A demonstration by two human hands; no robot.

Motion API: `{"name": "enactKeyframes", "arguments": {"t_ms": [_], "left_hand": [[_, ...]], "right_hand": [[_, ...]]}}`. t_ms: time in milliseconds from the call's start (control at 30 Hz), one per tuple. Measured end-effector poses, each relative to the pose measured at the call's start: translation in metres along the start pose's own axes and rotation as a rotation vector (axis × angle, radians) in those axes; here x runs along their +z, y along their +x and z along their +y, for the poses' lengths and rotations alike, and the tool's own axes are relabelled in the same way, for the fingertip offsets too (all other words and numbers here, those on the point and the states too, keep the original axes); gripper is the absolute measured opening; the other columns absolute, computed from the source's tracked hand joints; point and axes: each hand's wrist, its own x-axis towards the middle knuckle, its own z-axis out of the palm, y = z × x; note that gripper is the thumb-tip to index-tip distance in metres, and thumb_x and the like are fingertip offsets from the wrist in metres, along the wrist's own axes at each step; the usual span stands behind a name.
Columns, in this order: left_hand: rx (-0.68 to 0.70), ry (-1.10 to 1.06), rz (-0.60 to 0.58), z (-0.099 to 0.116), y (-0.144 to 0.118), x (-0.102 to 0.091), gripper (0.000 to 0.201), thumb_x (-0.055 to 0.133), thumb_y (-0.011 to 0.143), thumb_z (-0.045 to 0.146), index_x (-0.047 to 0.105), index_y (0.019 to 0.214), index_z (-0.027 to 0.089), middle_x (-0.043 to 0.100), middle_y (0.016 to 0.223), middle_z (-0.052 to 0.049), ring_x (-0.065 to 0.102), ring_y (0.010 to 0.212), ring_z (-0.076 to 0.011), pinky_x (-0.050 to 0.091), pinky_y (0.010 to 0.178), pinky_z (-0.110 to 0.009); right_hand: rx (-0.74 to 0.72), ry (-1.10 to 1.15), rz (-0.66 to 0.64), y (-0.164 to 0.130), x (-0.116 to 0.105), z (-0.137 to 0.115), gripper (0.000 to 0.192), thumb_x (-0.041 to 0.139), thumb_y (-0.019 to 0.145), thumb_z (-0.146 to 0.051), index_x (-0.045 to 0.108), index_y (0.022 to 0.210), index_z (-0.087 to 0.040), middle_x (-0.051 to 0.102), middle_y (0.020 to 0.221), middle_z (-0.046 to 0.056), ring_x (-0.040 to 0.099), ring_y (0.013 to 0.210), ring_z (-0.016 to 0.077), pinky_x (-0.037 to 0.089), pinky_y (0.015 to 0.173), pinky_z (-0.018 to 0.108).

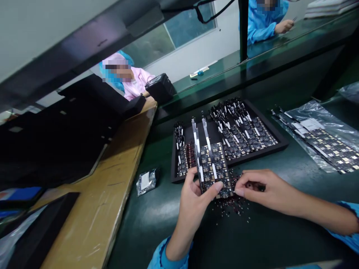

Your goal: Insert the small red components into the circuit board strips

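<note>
My left hand grips a stack of dark circuit boards, thumb on the front face near the lower edge. White-and-black strips stand up from its top edge. Close to the board's lower right corner, my right hand has its thumb and fingertips pressed together; whatever they hold is too small to make out. Beneath both hands a heap of tiny dark and light pieces is scattered on the green table. Behind the held stack lies a black tray filled with rows of similar boards with strips.
On the right, more boards lie on a clear plastic bag. A small silvery packet sits left of the tray. Brown cardboard and black foam cover the left side. Two people work beyond the raised ledge.
</note>
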Motion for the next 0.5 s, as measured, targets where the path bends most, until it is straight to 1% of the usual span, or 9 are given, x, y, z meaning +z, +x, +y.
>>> {"name": "enactKeyframes", "arguments": {"t_ms": [133,300,400,500], "left_hand": [[-0.01,0.001,-0.015,0.002,-0.002,0.002,0.051,0.09,0.065,0.015,0.064,0.109,0.022,0.085,0.094,-0.014,0.08,0.076,-0.0355,0.066,0.065,-0.041],[-0.036,0.01,-0.002,0.003,-0.002,0.004,0.051,0.09,0.062,0.016,0.064,0.105,0.022,0.085,0.093,-0.013,0.08,0.076,-0.0354,0.066,0.066,-0.04],[-0.043,0.016,0.001,0.002,-0.002,0.003,0.051,0.09,0.062,0.016,0.063,0.105,0.023,0.085,0.091,-0.012,0.08,0.076,-0.0353,0.066,0.066,-0.041],[-0.043,0.025,0.002,0.002,-0.002,0.002,0.051,0.091,0.062,0.016,0.062,0.104,0.022,0.085,0.088,-0.012,0.079,0.072,-0.0344,0.065,0.063,-0.039]], "right_hand": [[0.065,-0.012,-0.021,-0.001,-0.002,-0.005,0.017,0.072,0.082,-0.053,0.073,0.082,-0.036,0.07,0.072,-0.002,0.061,0.058,0.0193,0.047,0.049,0.031],[0.182,-0.039,-0.086,-0.002,-0.007,-0.02,0.025,0.062,0.095,-0.047,0.076,0.088,-0.027,0.071,0.081,0.0,0.062,0.068,0.0172,0.047,0.06,0.028],[0.187,-0.052,-0.089,-0.003,-0.008,-0.023,0.026,0.061,0.096,-0.045,0.076,0.088,-0.026,0.071,0.08,0.001,0.061,0.068,0.0165,0.045,0.059,0.028],[0.182,-0.06,-0.08,-0.003,-0.006,-0.019,0.025,0.061,0.095,-0.047,0.075,0.087,-0.027,0.071,0.078,0.0,0.061,0.066,0.0171,0.045,0.058,0.028]]}}
